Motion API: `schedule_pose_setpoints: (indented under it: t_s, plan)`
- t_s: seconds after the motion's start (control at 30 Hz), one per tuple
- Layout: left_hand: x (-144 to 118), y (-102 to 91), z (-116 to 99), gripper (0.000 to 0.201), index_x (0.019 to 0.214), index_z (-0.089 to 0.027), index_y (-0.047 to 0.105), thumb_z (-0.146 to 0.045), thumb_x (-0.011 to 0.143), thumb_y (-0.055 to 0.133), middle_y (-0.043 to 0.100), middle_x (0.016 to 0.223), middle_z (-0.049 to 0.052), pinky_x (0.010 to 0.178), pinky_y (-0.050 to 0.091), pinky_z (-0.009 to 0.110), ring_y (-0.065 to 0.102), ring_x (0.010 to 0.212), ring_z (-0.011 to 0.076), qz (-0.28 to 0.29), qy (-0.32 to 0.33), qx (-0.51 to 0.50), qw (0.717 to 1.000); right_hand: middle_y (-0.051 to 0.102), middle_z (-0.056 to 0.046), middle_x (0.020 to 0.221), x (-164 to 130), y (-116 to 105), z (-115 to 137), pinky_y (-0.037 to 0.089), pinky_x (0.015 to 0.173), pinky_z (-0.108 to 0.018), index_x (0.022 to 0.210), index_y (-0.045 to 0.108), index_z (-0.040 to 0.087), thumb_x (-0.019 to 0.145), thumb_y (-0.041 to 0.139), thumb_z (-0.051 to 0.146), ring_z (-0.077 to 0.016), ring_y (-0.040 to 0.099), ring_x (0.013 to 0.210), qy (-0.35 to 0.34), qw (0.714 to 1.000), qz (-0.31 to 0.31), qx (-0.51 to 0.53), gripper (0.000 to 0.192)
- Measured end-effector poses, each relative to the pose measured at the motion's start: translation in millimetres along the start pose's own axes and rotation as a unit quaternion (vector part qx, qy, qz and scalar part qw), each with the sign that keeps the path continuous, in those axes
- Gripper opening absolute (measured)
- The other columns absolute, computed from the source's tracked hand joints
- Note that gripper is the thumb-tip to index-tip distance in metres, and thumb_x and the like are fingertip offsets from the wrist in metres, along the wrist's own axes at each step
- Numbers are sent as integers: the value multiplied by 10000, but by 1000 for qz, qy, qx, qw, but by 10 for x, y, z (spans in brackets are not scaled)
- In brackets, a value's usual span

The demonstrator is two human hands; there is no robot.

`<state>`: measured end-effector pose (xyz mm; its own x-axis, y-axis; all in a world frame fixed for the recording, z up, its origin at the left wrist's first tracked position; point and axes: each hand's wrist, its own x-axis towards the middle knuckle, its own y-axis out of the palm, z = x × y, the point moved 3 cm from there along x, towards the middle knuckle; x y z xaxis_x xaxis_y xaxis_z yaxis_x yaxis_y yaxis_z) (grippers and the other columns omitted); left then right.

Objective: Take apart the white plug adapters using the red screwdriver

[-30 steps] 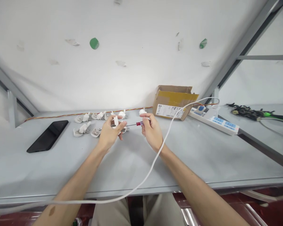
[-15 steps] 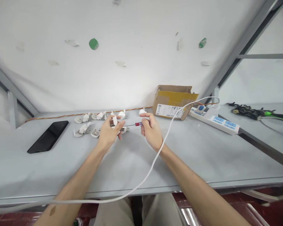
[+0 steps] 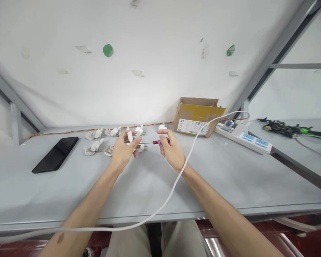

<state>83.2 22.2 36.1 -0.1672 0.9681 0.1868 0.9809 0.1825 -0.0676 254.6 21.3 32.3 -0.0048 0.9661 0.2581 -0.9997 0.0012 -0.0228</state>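
Observation:
My left hand (image 3: 123,151) is closed around a white plug (image 3: 130,137), which the fingers partly cover. In my right hand (image 3: 171,148) is a screwdriver (image 3: 156,142) with a red and clear handle. Its thin shaft points left and reaches the plug; where the tip sits is hidden by the left fingers. Around the left hand lie several white plugs: opened ones (image 3: 93,147) on the left, a round one (image 3: 139,130) behind the hand, and a small white plug part (image 3: 162,126) behind the screwdriver.
A black phone (image 3: 55,155) lies at left. An open cardboard box (image 3: 194,116) stands against the wall. Right of it is a power strip (image 3: 253,141). A white cable (image 3: 173,187) crosses in front of my right wrist. Dark cables (image 3: 280,127) lie far right.
Both hands keep nearly the same pose, with the screwdriver still at the plug. The whole view has shifted very slightly.

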Motion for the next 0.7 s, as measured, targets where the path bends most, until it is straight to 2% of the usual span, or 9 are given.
schedule_pose_setpoints:
  t_s: [0.17, 0.23, 0.37, 0.57, 0.7]
  plan:
    - [7, -16, -22, 424, 1013, -209, 575, -448, 686, 702, 578, 757, -3, 415, 455, 231, 534, 473, 92, -17, -5, -1, 1000, 447, 88, 543, -33, 16, 15, 372, 461, -229, 1026, 493, 229, 863, 402, 257, -102, 421, 440, 1, 999, 17, -31, 189]
    - [5, -16, -20, 417, 1011, -210, 577, -445, 689, 700, 583, 764, -3, 416, 457, 231, 532, 467, 88, -18, -5, 3, 1000, 417, 88, 495, -38, 18, 26, 362, 445, -231, 979, 511, 219, 891, 380, 316, -108, 415, 425, 15, 999, 10, -28, 185]
    - [-7, -10, -28, 428, 1014, -214, 582, -455, 681, 701, 598, 796, 2, 393, 444, 228, 535, 460, 86, -13, -1, 8, 1000, 328, 94, 447, -25, 19, 33, 323, 409, -229, 862, 548, 208, 918, 372, 457, -95, 356, 380, 21, 999, 7, -45, 311]
    - [-6, -9, -46, 411, 999, -215, 585, -444, 680, 708, 601, 802, -1, 401, 448, 224, 509, 442, 67, -19, -2, 4, 1000, 436, 84, 571, -18, 12, -2, 364, 432, -221, 1026, 513, 236, 865, 473, 331, -89, 410, 428, 8, 999, 13, -31, 191]
    - [1, -9, -22, 409, 995, -219, 583, -445, 679, 709, 598, 802, 1, 403, 443, 218, 524, 464, 76, -18, -5, 8, 1000, 436, 84, 559, -32, 18, 10, 379, 457, -224, 1003, 505, 235, 849, 464, 298, -99, 431, 453, 19, 999, 9, -25, 171]
